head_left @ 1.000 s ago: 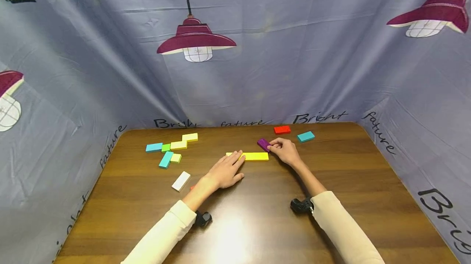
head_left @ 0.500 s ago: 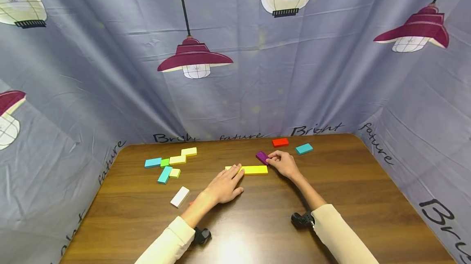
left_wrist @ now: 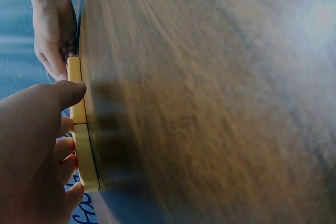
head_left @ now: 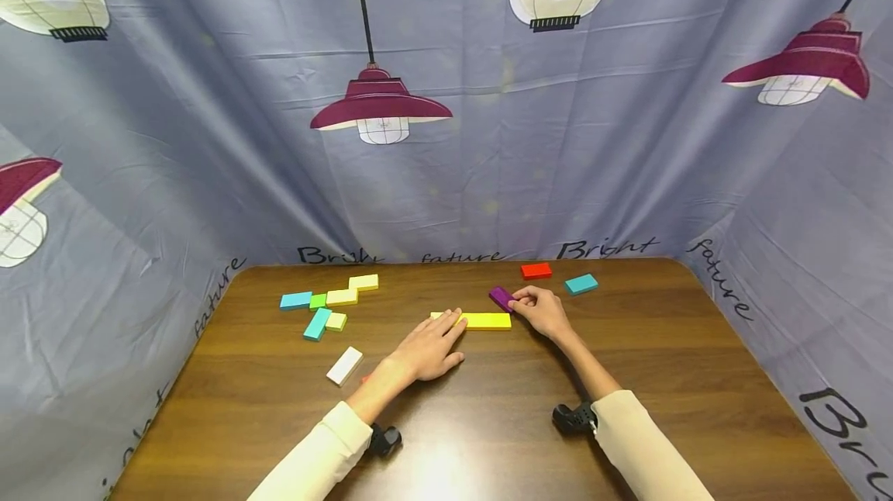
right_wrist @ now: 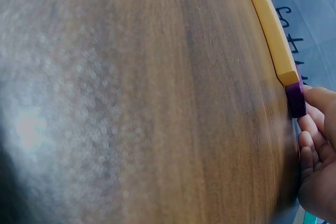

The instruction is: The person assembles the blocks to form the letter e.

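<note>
Left hand (head_left: 425, 351), fingers extended, rests on end-to-end yellow rectangular blocks (head_left: 488, 321), probably steadying row. Right hand (head_left: 544, 312) pinches purple rectangular block (head_left: 499, 297), slanted on surface (head_left: 502, 431) by row's right end, likely for angle control.

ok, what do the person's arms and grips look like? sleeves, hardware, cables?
Long cream sleeves: left sleeve and right sleeve, no markings visible. Each arm has a small black device by the cuff: left device, right device. Left grip and right grip are human hands, no gloves. No cables I can make out.
</note>
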Demonstrator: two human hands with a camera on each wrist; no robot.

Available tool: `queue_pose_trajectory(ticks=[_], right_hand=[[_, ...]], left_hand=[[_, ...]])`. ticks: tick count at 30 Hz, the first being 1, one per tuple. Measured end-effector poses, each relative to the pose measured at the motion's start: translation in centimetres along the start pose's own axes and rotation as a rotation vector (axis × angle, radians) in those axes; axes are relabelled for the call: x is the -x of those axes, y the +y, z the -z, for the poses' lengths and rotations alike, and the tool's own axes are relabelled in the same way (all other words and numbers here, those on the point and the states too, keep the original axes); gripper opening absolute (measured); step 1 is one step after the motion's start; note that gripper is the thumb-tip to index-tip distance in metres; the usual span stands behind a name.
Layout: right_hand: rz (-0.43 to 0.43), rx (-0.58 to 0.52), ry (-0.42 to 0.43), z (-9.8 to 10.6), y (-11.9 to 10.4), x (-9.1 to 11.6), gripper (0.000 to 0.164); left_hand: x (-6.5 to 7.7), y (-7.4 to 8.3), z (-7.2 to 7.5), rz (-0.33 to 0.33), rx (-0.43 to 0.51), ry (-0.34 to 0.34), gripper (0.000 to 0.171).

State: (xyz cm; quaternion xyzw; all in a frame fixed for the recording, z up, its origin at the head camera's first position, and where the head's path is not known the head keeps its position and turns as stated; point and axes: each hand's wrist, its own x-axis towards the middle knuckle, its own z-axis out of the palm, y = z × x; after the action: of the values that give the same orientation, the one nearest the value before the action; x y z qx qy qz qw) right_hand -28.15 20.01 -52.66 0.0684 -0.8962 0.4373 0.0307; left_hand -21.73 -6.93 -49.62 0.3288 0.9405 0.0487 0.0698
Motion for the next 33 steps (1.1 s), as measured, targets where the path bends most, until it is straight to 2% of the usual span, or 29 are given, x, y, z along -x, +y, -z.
queue_pose_trajectory(ticks=[10, 23, 33], right_hand=[[-0.037, -0.018, 0.038, 0.6, 0.6, 0.1, 0.022], [-0.023, 0.002, -0.001, 0.3, -0.4, 0.0, 0.021], [-0.001, 0.001, -0.003, 0.2, -0.3, -0.1, 0.019]], left_hand=[[-1.2, -0.2, 0.9, -0.033, -0.065, -0.048, 0.065], [-0.5, -0.2, 0.5, 0.005, -0.023, -0.047, 0.065], [-0.1, -0.1, 0.6, 0.012, 0.015, -0.058, 0.065]])
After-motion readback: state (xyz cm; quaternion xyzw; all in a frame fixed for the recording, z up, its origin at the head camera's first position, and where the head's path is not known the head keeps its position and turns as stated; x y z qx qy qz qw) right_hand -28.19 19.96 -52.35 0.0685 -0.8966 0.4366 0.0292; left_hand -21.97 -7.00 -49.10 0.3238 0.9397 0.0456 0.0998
